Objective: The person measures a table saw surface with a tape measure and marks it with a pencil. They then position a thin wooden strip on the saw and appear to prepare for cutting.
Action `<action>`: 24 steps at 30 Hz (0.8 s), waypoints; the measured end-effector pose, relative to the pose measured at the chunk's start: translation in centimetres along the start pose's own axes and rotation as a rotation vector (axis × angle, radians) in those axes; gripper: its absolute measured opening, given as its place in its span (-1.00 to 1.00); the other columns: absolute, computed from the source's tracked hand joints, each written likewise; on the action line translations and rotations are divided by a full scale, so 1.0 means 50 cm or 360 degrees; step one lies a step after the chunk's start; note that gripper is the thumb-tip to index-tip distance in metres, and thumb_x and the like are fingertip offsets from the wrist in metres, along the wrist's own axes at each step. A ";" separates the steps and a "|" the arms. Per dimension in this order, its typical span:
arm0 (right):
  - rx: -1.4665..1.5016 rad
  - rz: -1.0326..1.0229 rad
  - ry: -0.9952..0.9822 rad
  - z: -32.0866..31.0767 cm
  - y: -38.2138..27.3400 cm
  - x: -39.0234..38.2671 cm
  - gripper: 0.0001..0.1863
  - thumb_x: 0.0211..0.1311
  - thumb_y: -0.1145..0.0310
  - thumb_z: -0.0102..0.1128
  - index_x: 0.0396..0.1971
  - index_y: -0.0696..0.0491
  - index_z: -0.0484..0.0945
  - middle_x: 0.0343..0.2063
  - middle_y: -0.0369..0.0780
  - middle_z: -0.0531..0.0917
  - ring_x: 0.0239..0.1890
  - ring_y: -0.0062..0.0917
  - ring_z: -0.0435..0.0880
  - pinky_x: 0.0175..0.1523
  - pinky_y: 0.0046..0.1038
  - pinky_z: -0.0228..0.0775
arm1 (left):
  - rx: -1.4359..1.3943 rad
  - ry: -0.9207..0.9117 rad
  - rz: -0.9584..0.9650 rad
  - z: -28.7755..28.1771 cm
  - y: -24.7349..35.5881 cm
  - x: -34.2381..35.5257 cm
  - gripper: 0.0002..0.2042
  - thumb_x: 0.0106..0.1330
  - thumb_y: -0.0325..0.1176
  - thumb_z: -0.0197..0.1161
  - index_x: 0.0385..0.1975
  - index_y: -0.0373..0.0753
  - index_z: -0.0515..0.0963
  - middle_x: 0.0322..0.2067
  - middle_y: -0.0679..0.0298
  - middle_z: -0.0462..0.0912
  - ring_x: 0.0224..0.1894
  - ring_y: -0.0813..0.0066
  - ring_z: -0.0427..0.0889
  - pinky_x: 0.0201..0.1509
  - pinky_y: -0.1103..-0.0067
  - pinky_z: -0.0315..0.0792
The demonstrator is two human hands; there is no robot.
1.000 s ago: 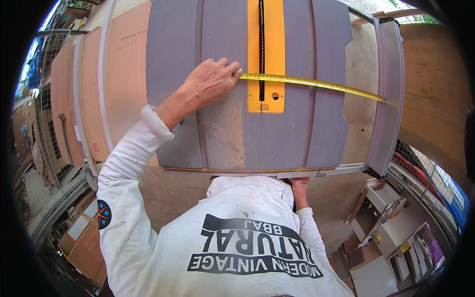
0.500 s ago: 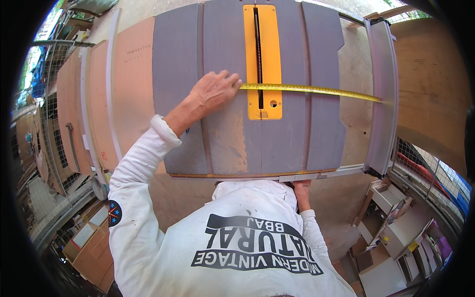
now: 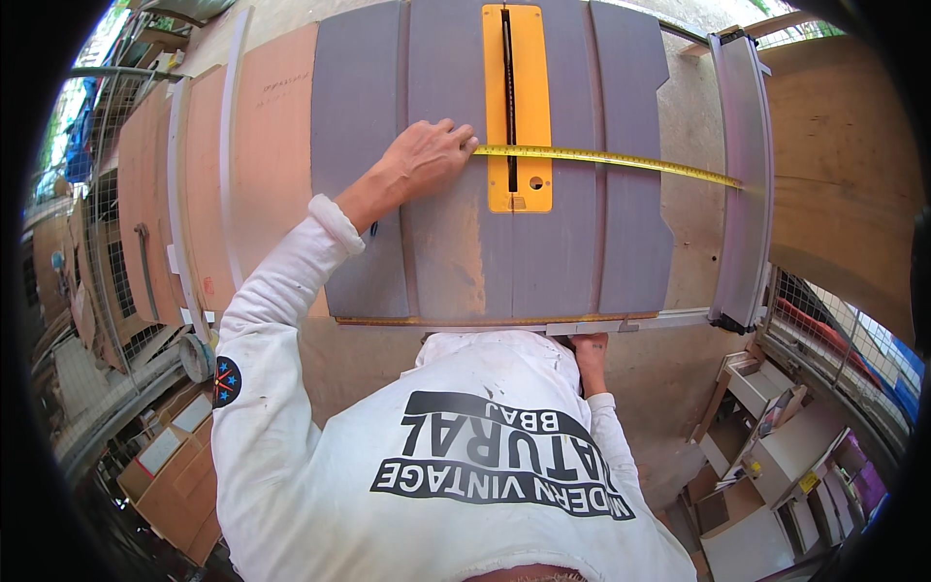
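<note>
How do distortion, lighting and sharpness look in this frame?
Head view: fisheye bending, with the table saw fence bowed and black surrounding the image; head view: bright daylight, washing out toward the upper-left rim; head view: left hand and yellow measuring tape look reasonably sharp, but its graduations are too fine to read.

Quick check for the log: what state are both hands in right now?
Left hand: closed, holding the yellow measuring tape.
Right hand: at the saw table's front edge, fingers hidden; grip cannot be told.
</note>
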State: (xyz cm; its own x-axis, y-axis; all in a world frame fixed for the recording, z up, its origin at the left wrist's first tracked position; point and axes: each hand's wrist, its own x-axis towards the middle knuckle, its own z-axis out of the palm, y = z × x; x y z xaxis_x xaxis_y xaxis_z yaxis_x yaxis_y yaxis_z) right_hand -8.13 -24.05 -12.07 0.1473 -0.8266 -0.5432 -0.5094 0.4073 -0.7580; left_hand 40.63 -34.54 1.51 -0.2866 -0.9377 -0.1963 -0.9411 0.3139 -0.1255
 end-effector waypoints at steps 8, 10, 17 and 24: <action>0.0103 -0.0155 0.0041 0.007 0.008 0.005 -0.82 -0.10 0.54 0.31 -0.41 0.22 0.65 -0.44 -0.21 0.74 -0.33 -0.40 0.71 -0.19 -0.31 0.50 | -0.0002 -0.0022 -0.0001 -0.002 -0.001 0.002 -0.67 0.38 -0.47 0.20 0.13 -0.24 0.59 -0.13 0.28 0.56 -0.13 0.44 0.59 -0.15 0.58 0.57; 0.0102 -0.0149 0.0048 0.007 0.002 0.003 -0.84 -0.10 0.54 0.32 -0.43 0.22 0.65 -0.45 -0.24 0.74 -0.35 -0.43 0.71 -0.22 -0.31 0.49 | 0.0001 -0.0030 -0.0002 0.000 -0.001 0.002 -0.68 0.38 -0.46 0.20 0.13 -0.24 0.59 -0.13 0.28 0.56 -0.13 0.45 0.59 -0.15 0.59 0.57; 0.0098 -0.0155 0.0054 0.006 0.010 0.003 -0.83 -0.09 0.53 0.31 -0.41 0.21 0.66 -0.44 -0.22 0.75 -0.34 -0.41 0.72 -0.21 -0.31 0.50 | 0.0014 -0.0039 0.0000 0.007 -0.002 0.004 -0.68 0.38 -0.46 0.21 0.12 -0.24 0.59 -0.14 0.28 0.57 -0.12 0.46 0.60 -0.14 0.61 0.57; -0.0029 -0.0206 0.0005 0.000 0.023 0.009 -0.77 -0.10 0.53 0.31 -0.34 0.21 0.68 -0.39 -0.18 0.77 -0.29 -0.41 0.73 -0.16 -0.34 0.53 | 0.0000 -0.0064 0.0003 0.002 -0.002 0.004 -0.66 0.36 -0.46 0.22 0.13 -0.24 0.58 -0.12 0.27 0.57 -0.13 0.44 0.61 -0.10 0.59 0.58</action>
State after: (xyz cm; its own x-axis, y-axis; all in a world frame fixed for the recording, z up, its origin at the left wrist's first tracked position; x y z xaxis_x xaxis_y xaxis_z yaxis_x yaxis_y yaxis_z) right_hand -8.66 -23.95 -13.21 0.2104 -0.8730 -0.4399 -0.5016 0.2899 -0.8151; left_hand 40.69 -34.75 1.38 -0.2809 -0.9304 -0.2356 -0.9405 0.3157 -0.1253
